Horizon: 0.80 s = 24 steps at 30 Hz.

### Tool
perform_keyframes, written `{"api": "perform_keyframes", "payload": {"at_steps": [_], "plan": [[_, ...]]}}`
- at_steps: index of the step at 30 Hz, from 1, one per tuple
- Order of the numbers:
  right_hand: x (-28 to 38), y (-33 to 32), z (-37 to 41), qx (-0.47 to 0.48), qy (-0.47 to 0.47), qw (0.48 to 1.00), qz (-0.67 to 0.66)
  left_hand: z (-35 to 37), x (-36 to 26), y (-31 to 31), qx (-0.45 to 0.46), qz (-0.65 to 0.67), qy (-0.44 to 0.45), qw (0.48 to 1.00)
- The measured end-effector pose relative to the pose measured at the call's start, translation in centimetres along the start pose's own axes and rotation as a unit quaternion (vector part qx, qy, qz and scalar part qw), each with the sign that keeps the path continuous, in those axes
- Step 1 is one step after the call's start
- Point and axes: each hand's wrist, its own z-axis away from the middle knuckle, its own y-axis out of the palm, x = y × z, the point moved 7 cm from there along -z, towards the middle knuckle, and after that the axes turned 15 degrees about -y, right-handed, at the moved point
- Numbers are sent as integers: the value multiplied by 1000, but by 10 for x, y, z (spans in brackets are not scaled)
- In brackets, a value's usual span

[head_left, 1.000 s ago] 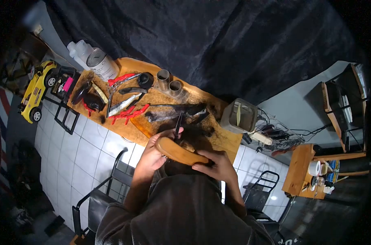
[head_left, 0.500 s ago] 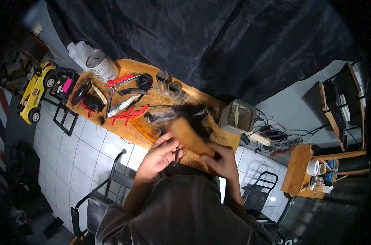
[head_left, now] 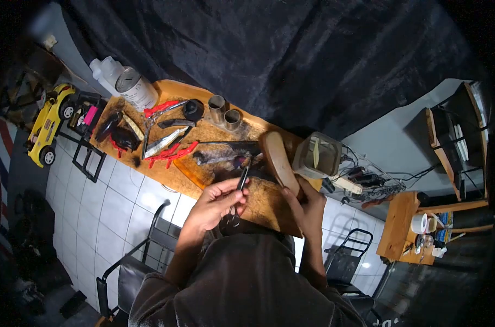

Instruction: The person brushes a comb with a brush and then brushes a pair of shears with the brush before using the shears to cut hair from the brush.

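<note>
My left hand (head_left: pixel 213 204) is closed on a pair of dark scissors (head_left: pixel 242 179), their blades pointing up and away and the finger loops hanging below the palm. My right hand (head_left: pixel 309 207) grips one end of a curved wooden brush (head_left: pixel 278 162), which is raised over the right part of the wooden table (head_left: pixel 269 204). Beyond the scissors a dark and grey hairy bundle (head_left: pixel 225 154) lies on the tabletop. Loose dark hair is scattered over the wood.
Red-handled tools (head_left: pixel 174 155), a can (head_left: pixel 137 90) and two metal cups (head_left: pixel 217 104) stand or lie on the table's left and back. A clear plastic container (head_left: pixel 317 156) is at its right end. Chairs (head_left: pixel 133 278) flank the near side.
The brush has swung from between my hands to the right and away, and now stands more upright. My left hand has turned, so the scissors show more clearly.
</note>
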Motion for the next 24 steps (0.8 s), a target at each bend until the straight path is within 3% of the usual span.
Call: {"api": "perform_keyframes", "payload": {"at_steps": [3,6,7,9,12,14,16,18,19,22,24], "plan": [[2,9,13,93,55,993,-55,1,-6,1,-32,21,35,999],[21,19,14,205,-39,972,-104,4,-12,4,-6,-4,77,997],[20,24,17,228,-18,965,-128,6,-13,5,0,2,92,996],[18,22,15,194,-23,976,-99,8,-13,3,17,-30,122,992],[10,15,7,140,0,989,-50,5,-6,-2,-5,-83,56,995],[11,8,-1,93,28,995,-12,11,-11,7,-24,-66,60,996],[9,3,-7,13,-51,997,56,12,-9,9,-18,-69,44,996],[2,-2,-6,15,22,997,70,12,-9,10,-12,-54,49,997],[7,-1,-4,25,42,999,9,11,-12,11,-15,-49,58,997],[19,10,3,143,18,984,-107,8,-11,8,10,-114,124,986],[22,15,10,193,-36,974,-109,10,-12,9,25,-121,142,982]]}}
